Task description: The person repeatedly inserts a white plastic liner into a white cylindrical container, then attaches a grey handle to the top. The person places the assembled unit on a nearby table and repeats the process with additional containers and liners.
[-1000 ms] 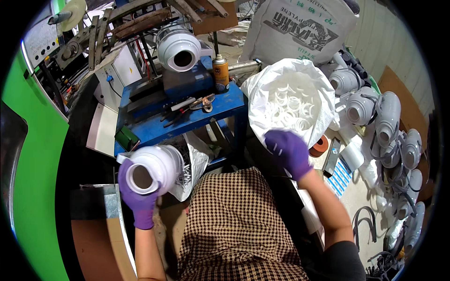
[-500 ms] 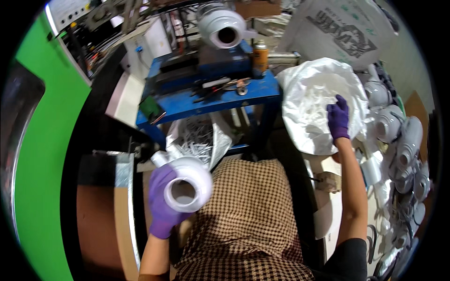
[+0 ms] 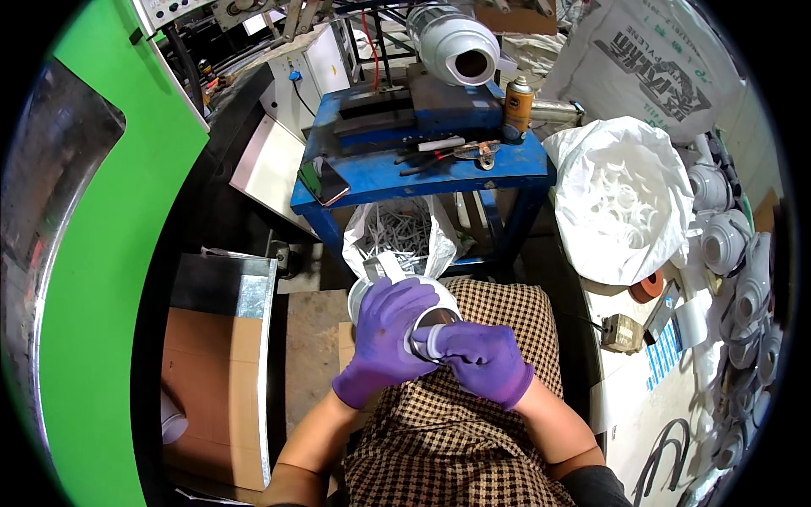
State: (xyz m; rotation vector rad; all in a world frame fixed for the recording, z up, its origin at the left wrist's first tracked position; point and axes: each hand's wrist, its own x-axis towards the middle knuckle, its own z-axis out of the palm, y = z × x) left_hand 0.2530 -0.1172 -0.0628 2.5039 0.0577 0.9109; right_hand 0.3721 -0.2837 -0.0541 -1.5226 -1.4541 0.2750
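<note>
Purple gloves cover both hands. In front of my lap, my left hand (image 3: 389, 334) is closed around a white plastic jug-shaped housing (image 3: 361, 296). A flat white stub sticks out of the housing's far side, and its round opening faces up and right. At that opening, my right hand (image 3: 488, 359) pinches a small curved white piece (image 3: 432, 342) against the rim. The fingers partly hide the piece. On the right, a white sack (image 3: 583, 245) holds many loose white curved pieces (image 3: 621, 203) that look similar.
A blue bench (image 3: 422, 182) ahead carries a spray can (image 3: 518, 110), pliers, a phone (image 3: 329, 182) and another white housing (image 3: 452, 46). Below it sits a bag of thin grey strips (image 3: 397, 237). A cardboard box (image 3: 211, 372) is at left; grey-white housings (image 3: 726, 241) line the right.
My right hand has come from the white sack to the housing's opening, now holding a small white piece. The housing has moved right in the picture, its opening turned toward my right hand.
</note>
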